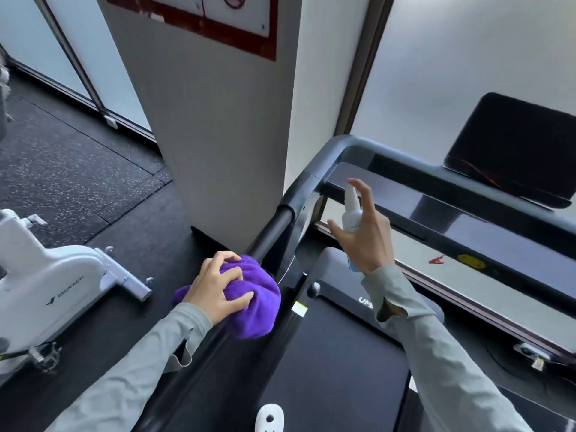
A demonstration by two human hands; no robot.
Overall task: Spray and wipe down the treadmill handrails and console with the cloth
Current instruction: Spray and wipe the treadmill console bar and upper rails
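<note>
Left hand [215, 289] grips the fluffy purple cloth [252, 302] on the smooth black handrail [274, 227] — right hand [363, 235] clasps the white spray bottle [350, 210].

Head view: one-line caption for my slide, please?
Left hand grips purple cloth on treadmill handrail; right hand holds spray bottle.

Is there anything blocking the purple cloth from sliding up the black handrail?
Nothing visible blocks it. The purple cloth, gripped by the left hand, sits on the handrail, whose stretch ahead looks bare up to the bend.
</note>
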